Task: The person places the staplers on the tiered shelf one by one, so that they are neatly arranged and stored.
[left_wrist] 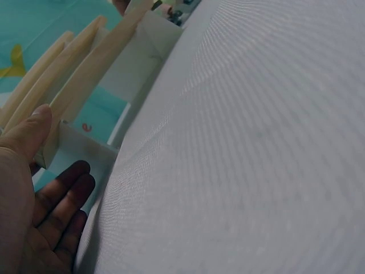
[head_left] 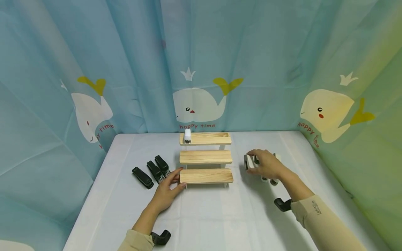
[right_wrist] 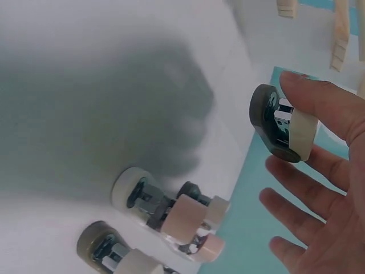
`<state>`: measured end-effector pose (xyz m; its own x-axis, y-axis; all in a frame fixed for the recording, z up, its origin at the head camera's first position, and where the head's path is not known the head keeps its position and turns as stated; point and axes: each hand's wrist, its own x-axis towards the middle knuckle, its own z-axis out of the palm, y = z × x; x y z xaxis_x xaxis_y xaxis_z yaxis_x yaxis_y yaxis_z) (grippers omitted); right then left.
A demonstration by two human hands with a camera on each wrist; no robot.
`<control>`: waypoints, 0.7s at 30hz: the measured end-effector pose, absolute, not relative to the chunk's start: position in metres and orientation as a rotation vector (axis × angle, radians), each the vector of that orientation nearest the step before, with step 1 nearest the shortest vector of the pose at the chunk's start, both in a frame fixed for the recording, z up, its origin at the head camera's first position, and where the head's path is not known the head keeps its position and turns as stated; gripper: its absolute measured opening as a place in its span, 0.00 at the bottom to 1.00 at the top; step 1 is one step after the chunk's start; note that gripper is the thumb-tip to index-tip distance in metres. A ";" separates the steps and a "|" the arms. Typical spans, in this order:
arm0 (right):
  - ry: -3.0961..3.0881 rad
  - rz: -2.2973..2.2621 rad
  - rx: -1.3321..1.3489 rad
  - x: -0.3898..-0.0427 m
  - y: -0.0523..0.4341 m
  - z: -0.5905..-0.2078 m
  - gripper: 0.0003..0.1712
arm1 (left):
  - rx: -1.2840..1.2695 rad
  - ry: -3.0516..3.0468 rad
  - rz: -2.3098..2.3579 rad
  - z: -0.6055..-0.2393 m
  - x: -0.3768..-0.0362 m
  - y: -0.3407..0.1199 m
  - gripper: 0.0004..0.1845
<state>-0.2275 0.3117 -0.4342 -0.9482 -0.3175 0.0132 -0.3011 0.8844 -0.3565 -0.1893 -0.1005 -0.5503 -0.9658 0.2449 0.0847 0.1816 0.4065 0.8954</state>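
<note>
Right hand (head_left: 266, 164) hiding white stapler (head_left: 249, 162)

"happy time" stands under each whale on the curtain (head_left: 201, 52) — sleeve (head_left: 317, 209) print unreadable.

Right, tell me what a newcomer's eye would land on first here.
The three-step wooden shelf at mid-table, a small white stapler alone on its top step. The left hand touches the bottom step's left end, with three black staplers lying just left of it. Right of the shelf, the right hand pinches a pale stapler above a few more on the white table.
</note>
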 end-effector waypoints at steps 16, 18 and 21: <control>2.994 -0.635 -0.515 -0.227 0.301 -0.421 0.37 | 0.398 2.592 1.632 -0.550 -0.189 -0.101 0.34; 2.997 -0.655 -0.518 -0.226 0.300 -0.420 0.37 | 0.402 2.589 1.634 -0.549 -0.189 -0.101 0.34; 2.993 -0.682 -0.534 -0.226 0.300 -0.418 0.38 | 0.404 2.590 1.638 -0.549 -0.189 -0.101 0.34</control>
